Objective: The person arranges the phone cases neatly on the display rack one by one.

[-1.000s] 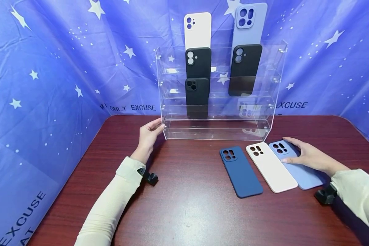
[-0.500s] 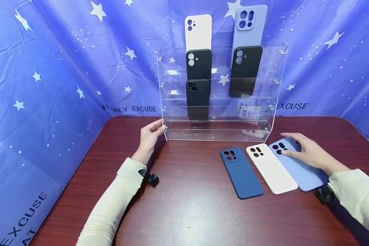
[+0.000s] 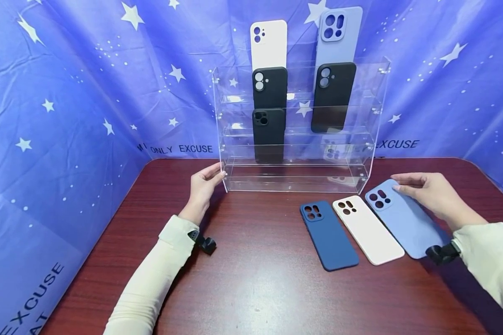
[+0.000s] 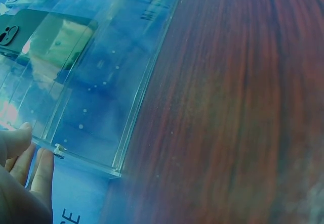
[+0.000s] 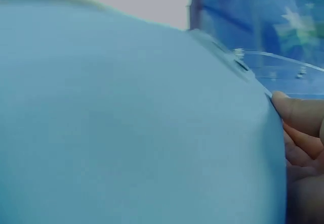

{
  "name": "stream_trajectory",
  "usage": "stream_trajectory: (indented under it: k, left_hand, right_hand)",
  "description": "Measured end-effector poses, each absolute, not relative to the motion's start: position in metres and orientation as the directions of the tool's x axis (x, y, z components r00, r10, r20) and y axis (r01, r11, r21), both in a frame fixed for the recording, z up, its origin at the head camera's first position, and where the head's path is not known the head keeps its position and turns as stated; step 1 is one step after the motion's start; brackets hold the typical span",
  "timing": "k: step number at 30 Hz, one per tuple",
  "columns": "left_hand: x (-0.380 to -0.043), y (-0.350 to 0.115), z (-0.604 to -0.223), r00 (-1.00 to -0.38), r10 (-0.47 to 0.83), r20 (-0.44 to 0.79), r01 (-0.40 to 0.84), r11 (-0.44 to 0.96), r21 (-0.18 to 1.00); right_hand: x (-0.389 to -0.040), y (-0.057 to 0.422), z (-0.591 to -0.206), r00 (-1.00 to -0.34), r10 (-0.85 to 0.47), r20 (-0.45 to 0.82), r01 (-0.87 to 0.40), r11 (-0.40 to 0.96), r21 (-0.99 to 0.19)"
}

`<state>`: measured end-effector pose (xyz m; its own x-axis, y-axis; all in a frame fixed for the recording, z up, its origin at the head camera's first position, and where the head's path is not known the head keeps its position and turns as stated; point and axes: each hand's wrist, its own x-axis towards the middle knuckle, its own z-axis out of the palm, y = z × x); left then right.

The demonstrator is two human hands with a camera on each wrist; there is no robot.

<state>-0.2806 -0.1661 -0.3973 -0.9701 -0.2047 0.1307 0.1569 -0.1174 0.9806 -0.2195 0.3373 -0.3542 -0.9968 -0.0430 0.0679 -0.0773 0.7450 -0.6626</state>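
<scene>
My left hand (image 3: 202,190) pinches the lower left side panel of a clear acrylic display rack (image 3: 293,184). In the left wrist view the thumb and fingers (image 4: 43,176) lie on either side of that panel. With thumb and fingers my right hand (image 3: 438,197) grips the top right edge of a light blue phone case (image 3: 406,223). That edge is tilted up, while the lower end stays at the table. The case fills most of the right wrist view. Just left of it lie a white phone case (image 3: 370,232) and a dark blue phone case (image 3: 331,239).
On the rack's left side stand a white case (image 3: 269,46) and two black cases (image 3: 272,88), one above another. A light blue case (image 3: 345,46) and a black case (image 3: 335,93) stand at right. A starry blue cloth (image 3: 88,70) hangs behind the wooden table (image 3: 243,260).
My right hand has shifted from over the light blue case to its upper right edge, and that edge has come up. My left hand stays at the rack.
</scene>
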Motion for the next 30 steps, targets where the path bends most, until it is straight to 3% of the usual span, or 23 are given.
stream_trajectory:
  k: [7,12,14,17,21,24,30]
  left_hand:
    - [-0.279,-0.165,-0.396,-0.97,-0.206,0.131,0.158,-0.116,0.981]
    - [-0.279,-0.165,-0.396,-0.97,-0.204,0.133,0.158,-0.112,0.981]
    - [-0.279,-0.165,-0.396,-0.97,-0.203,0.134,0.159,-0.112,0.981]
    - [-0.28,-0.166,-0.397,-0.97,-0.202,0.132,0.158,-0.118,0.98]
    - [-0.281,-0.167,-0.397,-0.971,-0.203,0.126,0.156,-0.14,0.978]
    - [-0.28,-0.166,-0.397,-0.972,-0.199,0.127,0.155,-0.133,0.979]
    - [-0.281,-0.167,-0.397,-0.97,-0.204,0.132,0.159,-0.126,0.979]
  right_hand:
    - [-0.216,0.338,-0.322,-0.995,0.048,0.092,-0.035,0.685,-0.728]
    - [-0.22,0.328,-0.295,-0.977,0.094,0.189,-0.107,0.552,-0.827]
    - [-0.224,0.32,-0.285,-0.97,0.095,0.223,-0.164,0.42,-0.893]
    - [-0.23,0.304,-0.268,-0.961,0.091,0.263,-0.256,0.081,-0.963]
    - [-0.243,0.281,-0.247,-0.95,0.098,0.297,-0.312,-0.362,-0.878]
    - [-0.253,0.265,-0.232,-0.937,0.144,0.317,-0.346,-0.484,-0.804]
    - [-0.276,0.238,-0.208,-0.908,0.289,0.304,-0.418,-0.572,-0.706]
